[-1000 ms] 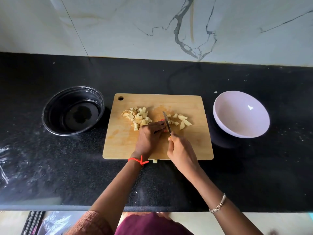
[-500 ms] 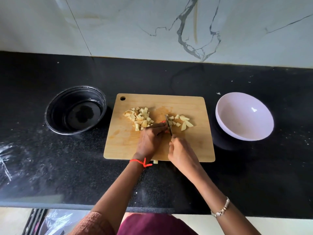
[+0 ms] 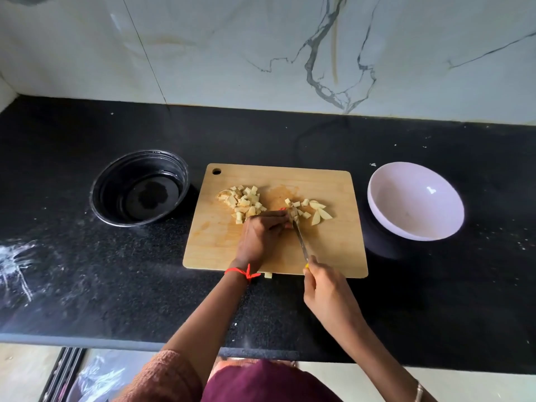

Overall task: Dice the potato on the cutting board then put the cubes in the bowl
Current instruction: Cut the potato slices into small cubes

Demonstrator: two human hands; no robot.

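Observation:
A wooden cutting board [image 3: 333, 245] lies on the black counter. A heap of potato cubes [image 3: 243, 203] sits at its upper left, and a smaller scatter of cubes and wedges [image 3: 314, 211] lies right of centre. My left hand [image 3: 262, 235] curls over a potato piece near the board's middle; the piece is mostly hidden under the fingers. My right hand [image 3: 324, 288] grips the handle of a knife [image 3: 300, 242] at the board's front edge, the blade pointing to the left fingertips. The pale pink bowl [image 3: 414, 224] stands to the board's right, holding nothing.
A black round bowl [image 3: 139, 188] stands left of the board. One loose potato cube [image 3: 268, 275] lies on the counter just off the board's front edge. White smears mark the counter at far left. A marble wall runs behind.
My right hand has drawn back toward the board's front edge, pulling the knife with it. The left hand stays over the potato piece.

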